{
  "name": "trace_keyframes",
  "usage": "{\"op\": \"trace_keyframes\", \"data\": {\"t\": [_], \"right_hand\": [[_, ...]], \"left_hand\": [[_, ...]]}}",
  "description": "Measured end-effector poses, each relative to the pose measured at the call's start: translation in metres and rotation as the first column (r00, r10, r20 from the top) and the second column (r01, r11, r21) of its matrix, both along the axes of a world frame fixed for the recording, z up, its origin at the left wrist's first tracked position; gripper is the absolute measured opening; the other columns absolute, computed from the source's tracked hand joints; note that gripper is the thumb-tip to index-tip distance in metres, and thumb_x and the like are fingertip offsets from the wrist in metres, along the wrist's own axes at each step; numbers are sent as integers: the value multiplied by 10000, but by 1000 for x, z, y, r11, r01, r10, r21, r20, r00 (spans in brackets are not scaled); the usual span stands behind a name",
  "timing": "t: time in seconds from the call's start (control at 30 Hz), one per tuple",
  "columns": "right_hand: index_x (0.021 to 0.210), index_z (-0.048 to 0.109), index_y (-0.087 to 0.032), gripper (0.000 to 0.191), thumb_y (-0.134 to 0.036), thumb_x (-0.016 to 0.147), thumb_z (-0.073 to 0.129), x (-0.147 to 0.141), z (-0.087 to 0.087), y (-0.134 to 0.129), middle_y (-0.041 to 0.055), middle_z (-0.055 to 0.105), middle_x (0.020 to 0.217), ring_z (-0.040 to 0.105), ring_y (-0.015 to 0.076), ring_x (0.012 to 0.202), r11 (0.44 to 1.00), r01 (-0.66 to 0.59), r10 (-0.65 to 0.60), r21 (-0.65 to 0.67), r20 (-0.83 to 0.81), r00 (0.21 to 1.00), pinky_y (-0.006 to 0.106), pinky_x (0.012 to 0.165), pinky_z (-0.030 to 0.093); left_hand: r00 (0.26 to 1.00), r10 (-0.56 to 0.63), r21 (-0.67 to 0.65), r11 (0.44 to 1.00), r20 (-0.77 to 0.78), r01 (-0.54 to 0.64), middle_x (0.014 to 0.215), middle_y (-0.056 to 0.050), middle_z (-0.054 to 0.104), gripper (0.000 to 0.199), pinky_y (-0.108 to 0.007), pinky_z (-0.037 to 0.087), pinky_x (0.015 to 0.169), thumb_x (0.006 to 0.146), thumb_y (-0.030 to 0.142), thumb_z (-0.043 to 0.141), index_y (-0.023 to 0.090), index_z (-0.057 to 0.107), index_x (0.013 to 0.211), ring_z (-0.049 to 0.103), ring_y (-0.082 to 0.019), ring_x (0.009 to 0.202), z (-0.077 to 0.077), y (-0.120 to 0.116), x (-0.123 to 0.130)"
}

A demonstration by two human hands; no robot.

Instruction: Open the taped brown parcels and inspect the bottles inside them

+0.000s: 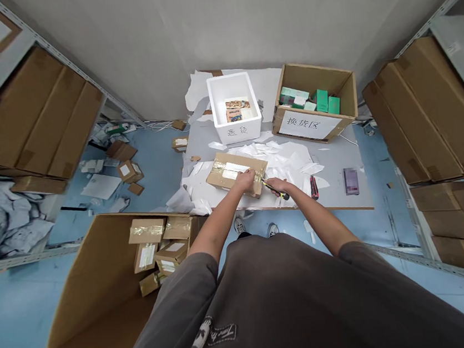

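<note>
A taped cardboard box (223, 165) with a white label lies on the table near its front edge. My left hand (246, 181) rests on top of this box, towards its right half; what its fingers do is partly hidden. In my right hand (277, 186) is a yellow and black utility knife (273, 188), its front end at the box's right end. The fingers of that hand are wrapped round the handle. Torn white paper scraps (291, 159) lie behind and beside the box. A red and black tool (314, 187) lies to the right of my right hand.
Behind the box stand a white foam box (238, 132) with small packets and a carton (322, 130) holding green boxes. A big open carton (82, 291) with several parcels stands at the left. Loaded shelves flank both sides.
</note>
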State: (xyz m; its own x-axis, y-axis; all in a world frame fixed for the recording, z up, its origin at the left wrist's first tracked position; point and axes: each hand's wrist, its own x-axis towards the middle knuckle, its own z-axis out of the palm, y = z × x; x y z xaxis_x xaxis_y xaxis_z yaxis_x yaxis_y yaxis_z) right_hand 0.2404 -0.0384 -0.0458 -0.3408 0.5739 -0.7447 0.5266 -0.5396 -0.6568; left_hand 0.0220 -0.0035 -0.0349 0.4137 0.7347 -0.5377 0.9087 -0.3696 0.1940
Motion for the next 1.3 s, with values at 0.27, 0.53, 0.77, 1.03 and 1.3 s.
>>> {"op": "trace_keyframes", "data": {"t": [0.27,0.53,0.77,1.03,1.3], "right_hand": [[1002,499,-240,427,-632,1154,428,-8,-2,-15,-73,512,538,472,141,394,995,-95,96,36,-22,995,237,443,425],[906,504,-246,415,-564,1159,422,40,14,-19,-31,545,541,512,177,413,988,-68,60,139,63,996,276,496,463],[919,571,-246,415,-489,1171,347,36,25,-13,-20,573,666,557,179,584,948,-2,-68,319,207,976,260,625,438],[1121,677,-268,223,-483,1070,651,24,20,-1,35,749,1010,662,242,950,881,-193,21,431,371,928,265,746,402],[1211,646,-246,260,-473,1086,669,14,14,1,125,769,1210,683,300,1087,824,-340,82,452,499,863,305,828,440]], "left_hand": [[1000,-23,22,1000,16,23,1753,-233,396,1177,-507,313,1324,585,417,1048,235,416,1562,316,-356,1679,1,-4,-2],[984,66,17,997,165,-70,1652,-139,572,1188,-399,469,1209,842,599,851,304,175,1773,579,-326,1493,10,6,-20],[994,47,145,988,99,-61,1831,-112,299,1023,-591,258,1346,836,532,869,380,383,1724,161,-414,1712,1,46,-20],[993,61,197,977,102,-81,1875,-158,120,1067,-666,109,1357,894,527,787,331,238,1787,50,-431,1731,-26,44,-15],[991,-17,201,979,134,-11,1850,-166,230,771,-660,148,1354,1024,540,639,314,407,1724,117,-419,1727,-23,42,-28]]}}
